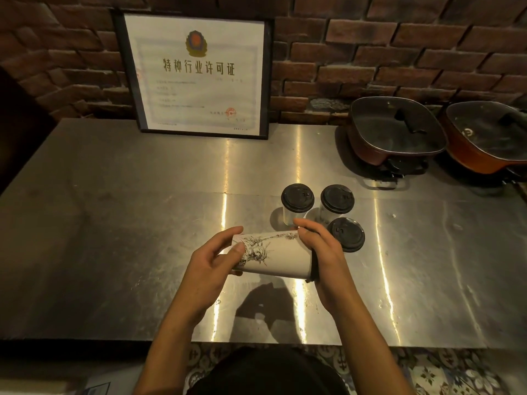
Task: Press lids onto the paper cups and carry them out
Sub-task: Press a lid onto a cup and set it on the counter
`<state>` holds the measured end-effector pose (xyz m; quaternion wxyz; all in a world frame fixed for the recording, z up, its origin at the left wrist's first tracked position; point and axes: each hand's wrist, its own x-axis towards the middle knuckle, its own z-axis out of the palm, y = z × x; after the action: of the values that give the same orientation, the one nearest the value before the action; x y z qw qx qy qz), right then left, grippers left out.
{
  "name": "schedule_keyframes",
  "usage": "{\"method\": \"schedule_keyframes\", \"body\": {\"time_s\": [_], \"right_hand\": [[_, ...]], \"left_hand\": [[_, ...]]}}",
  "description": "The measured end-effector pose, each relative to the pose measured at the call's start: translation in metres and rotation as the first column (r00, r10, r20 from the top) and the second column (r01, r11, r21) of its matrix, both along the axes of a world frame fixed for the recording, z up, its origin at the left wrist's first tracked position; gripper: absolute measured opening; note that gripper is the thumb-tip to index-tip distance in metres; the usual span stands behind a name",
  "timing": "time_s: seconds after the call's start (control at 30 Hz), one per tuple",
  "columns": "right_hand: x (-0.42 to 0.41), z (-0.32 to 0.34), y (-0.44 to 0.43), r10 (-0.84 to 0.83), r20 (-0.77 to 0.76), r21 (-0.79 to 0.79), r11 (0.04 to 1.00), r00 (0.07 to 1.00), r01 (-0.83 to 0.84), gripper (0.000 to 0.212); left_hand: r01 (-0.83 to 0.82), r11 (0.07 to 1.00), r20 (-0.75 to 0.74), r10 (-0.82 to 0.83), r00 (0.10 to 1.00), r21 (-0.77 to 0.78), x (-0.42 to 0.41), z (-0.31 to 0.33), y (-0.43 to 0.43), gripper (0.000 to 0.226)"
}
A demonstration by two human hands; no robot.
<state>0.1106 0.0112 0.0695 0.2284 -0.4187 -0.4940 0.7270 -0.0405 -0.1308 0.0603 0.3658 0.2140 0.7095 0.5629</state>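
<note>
The lidding step looks to be in hand: a paper cup is held on its side above the table, its long axis level, base to the left, mouth to the right. The left hand grips the base; the right hand cups a black lid against the rim. Three lidded cups stand just behind. Next, seat the lid all round and right the cup.

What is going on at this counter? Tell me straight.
A person is holding a paper cup on its side above the steel counter. The left hand grips its base end, and the right hand presses a black lid onto its mouth. Three lidded cups stand upright just behind. Nothing has been carried out yet.
</note>
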Motion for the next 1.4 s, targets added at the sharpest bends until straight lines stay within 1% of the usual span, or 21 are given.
{"method": "schedule_keyframes", "body": {"time_s": [0.07,0.17,0.23,0.3,0.37,0.5,0.57,0.7,0.77,0.83,0.9,1.0,1.03,1.1,1.2,1.33,1.4], "right_hand": [[0.000,0.001,0.002,-0.009,0.001,-0.019,1.000,1.000,0.009,0.042],[-0.001,0.003,0.002,-0.005,-0.024,0.009,1.000,1.000,0.005,0.041],[-0.002,0.006,0.003,0.003,-0.031,0.025,1.000,1.000,-0.002,0.041],[-0.003,0.008,0.006,-0.003,-0.029,0.016,1.000,1.000,0.004,0.040],[-0.004,0.010,0.009,-0.019,-0.035,-0.001,1.000,0.999,0.019,0.038],[-0.006,0.010,0.008,-0.041,-0.047,0.014,0.999,0.998,0.042,0.038],[-0.006,0.009,0.008,-0.040,-0.046,0.021,0.999,0.998,0.041,0.039],[-0.006,0.011,0.011,-0.023,-0.043,0.012,1.000,0.999,0.024,0.044],[-0.007,0.010,0.011,-0.030,-0.053,0.015,0.999,0.998,0.031,0.044],[-0.009,0.009,0.010,-0.034,-0.065,0.038,0.999,0.997,0.037,0.042],[-0.010,0.009,0.009,-0.026,-0.070,0.059,0.998,0.997,0.031,0.042],[-0.011,0.011,0.008,-0.021,-0.063,0.057,0.998,0.998,0.025,0.044],[-0.011,0.011,0.008,-0.022,-0.062,0.050,0.998,0.998,0.025,0.044],[-0.011,0.012,0.006,-0.021,-0.060,0.046,0.999,0.998,0.024,0.045],[-0.013,0.011,0.002,-0.012,-0.057,0.075,0.997,0.998,0.016,0.041],[-0.012,0.012,0.001,-0.027,-0.038,0.082,0.996,0.999,0.030,0.040],[-0.010,0.011,0.001,-0.039,-0.041,0.064,0.997,0.998,0.042,0.043]], "left_hand": [[-0.007,1.000,-0.006,0.007,1.000,-0.002,0.000,0.000,0.001,0.030],[-0.067,0.998,0.031,0.067,0.997,0.008,0.001,0.003,0.006,0.025],[-0.044,0.999,0.042,0.044,0.998,0.017,-0.001,0.004,0.007,0.030],[0.012,1.000,0.032,-0.013,0.999,0.024,-0.005,0.004,0.006,0.036],[0.030,0.999,0.011,-0.030,0.999,0.016,-0.006,0.003,0.008,0.033],[-0.063,0.998,0.020,0.063,0.998,0.001,-0.005,0.003,0.015,0.021],[-0.034,0.999,0.042,0.033,0.999,0.019,-0.007,0.002,0.014,0.020],[0.038,0.998,0.064,-0.041,0.997,0.058,-0.009,0.003,0.008,0.032],[0.024,0.998,0.064,-0.028,0.998,0.050,-0.008,0.004,0.010,0.030],[-0.014,1.000,0.049,0.013,0.999,0.021,-0.007,0.005,0.013,0.023],[-0.020,0.999,0.052,0.019,0.998,0.028,-0.008,0.004,0.013,0.024],[0.032,0.998,0.065,-0.035,0.997,0.058,-0.011,0.006,0.008,0.042],[0.042,0.998,0.066,-0.045,0.997,0.054,-0.012,0.006,0.007,0.042],[0.024,0.999,0.058,-0.026,0.998,0.042,-0.011,0.008,0.008,0.036],[-0.012,1.000,0.038,0.012,0.999,0.001,-0.008,0.008,0.013,0.041],[0.016,0.999,0.084,-0.020,0.996,0.052,-0.008,0.007,0.009,0.047],[0.012,0.999,0.089,-0.016,0.996,0.043,-0.008,0.008,0.009,0.039]]}}
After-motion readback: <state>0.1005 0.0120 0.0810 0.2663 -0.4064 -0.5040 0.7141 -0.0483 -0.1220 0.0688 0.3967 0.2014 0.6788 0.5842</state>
